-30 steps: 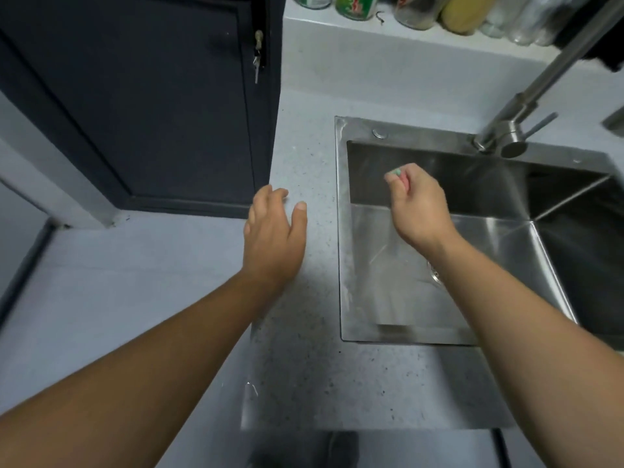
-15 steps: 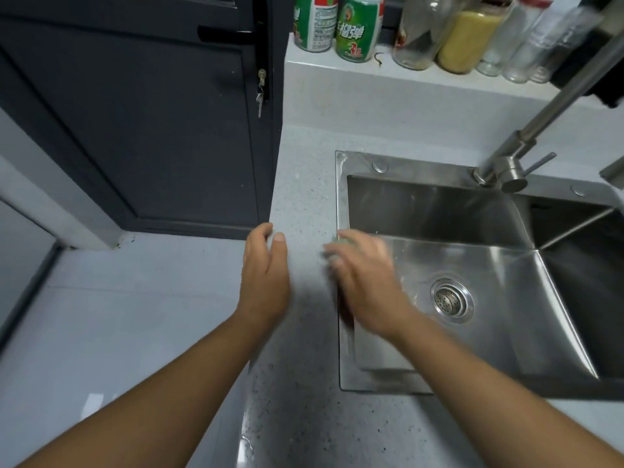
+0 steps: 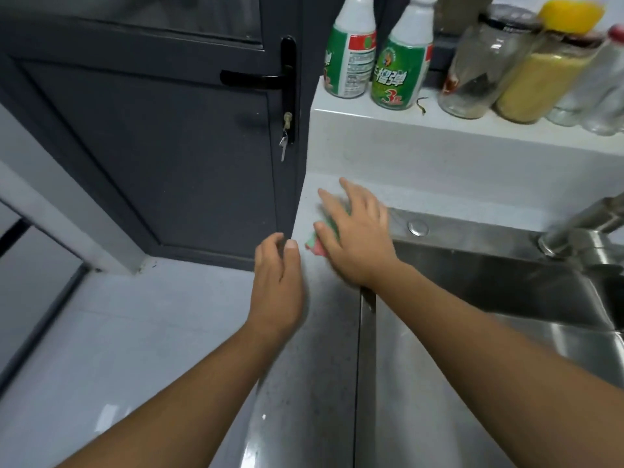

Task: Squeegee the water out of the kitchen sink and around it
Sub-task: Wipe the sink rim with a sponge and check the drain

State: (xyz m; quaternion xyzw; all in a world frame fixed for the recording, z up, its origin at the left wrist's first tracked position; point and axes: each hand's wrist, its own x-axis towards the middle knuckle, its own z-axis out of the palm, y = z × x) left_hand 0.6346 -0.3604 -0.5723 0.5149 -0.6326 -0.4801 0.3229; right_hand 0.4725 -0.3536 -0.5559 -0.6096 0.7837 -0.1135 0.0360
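Observation:
My right hand lies flat on a small green and pink scraper pad, pressing it on the speckled grey counter at the sink's far left corner. Most of the pad is hidden under the fingers. The steel sink stretches to the right, with its faucet at the right edge. My left hand hovers at the counter's left edge with fingers loosely curled and nothing in it.
A raised white ledge behind the sink carries two green spray bottles and several jars. A dark grey door with a black handle and a key stands to the left. Pale floor tiles lie below.
My right hand has come out of the sink basin with the pad and slid it left and back onto the counter corner. The view has tilted up. The left hand has barely moved.

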